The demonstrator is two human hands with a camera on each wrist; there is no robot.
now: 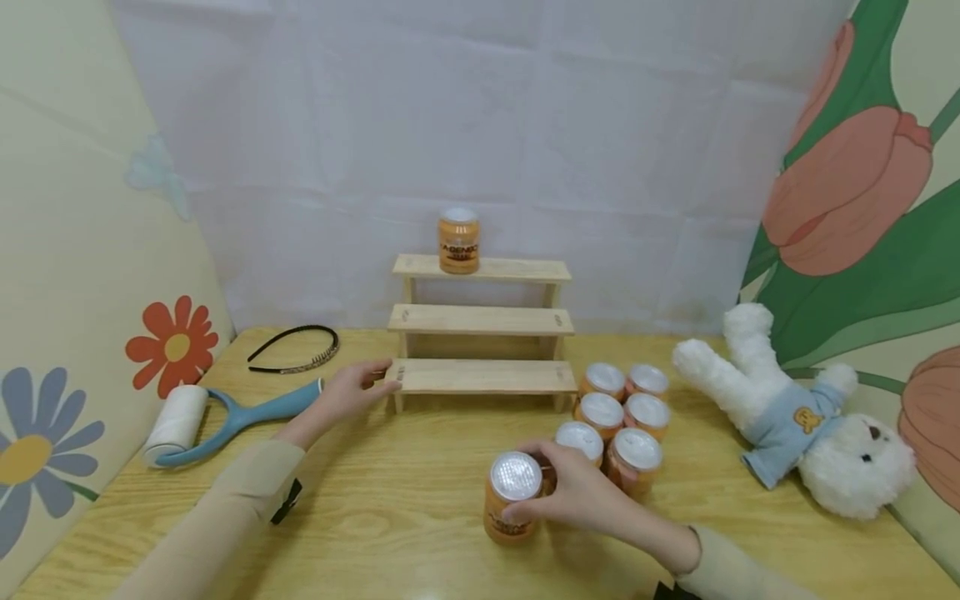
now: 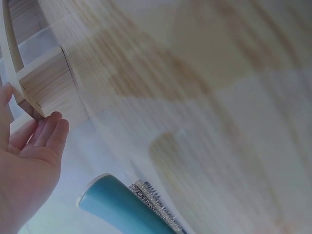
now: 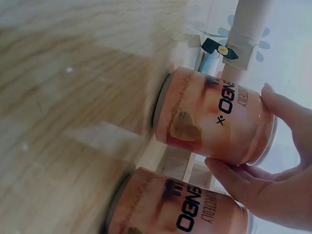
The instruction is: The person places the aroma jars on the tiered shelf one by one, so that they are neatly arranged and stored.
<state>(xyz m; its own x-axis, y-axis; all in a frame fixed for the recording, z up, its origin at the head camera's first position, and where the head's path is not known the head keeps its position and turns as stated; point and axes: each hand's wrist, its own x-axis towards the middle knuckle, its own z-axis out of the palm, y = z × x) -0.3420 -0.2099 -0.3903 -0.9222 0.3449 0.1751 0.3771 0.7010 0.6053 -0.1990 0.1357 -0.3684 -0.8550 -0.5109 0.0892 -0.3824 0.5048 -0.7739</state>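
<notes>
My right hand (image 1: pixel 585 492) grips an orange can (image 1: pixel 501 517) with a silver lid, its thumb on the near side and fingers on the far side. In the right wrist view the same can (image 3: pixel 214 117) has dark lettering, with a second can (image 3: pixel 170 204) beside it. With my left hand (image 1: pixel 348 396) I hold the left end of the lowest step of a three-tier wooden shelf (image 1: pixel 480 377). The left wrist view shows that hand's fingers (image 2: pixel 53 131) at the board's corner. Another orange can (image 1: pixel 459 246) stands upright on the top step, left of its middle.
Several orange cans (image 1: pixel 636 454) stand grouped right of the shelf. A white plush bear (image 1: pixel 795 417) in a blue shirt lies at the right. At the left lie a blue-handled lint roller (image 1: pixel 255 412) and a black headband (image 1: pixel 296 329). A white cloth (image 1: pixel 600 150) hangs behind.
</notes>
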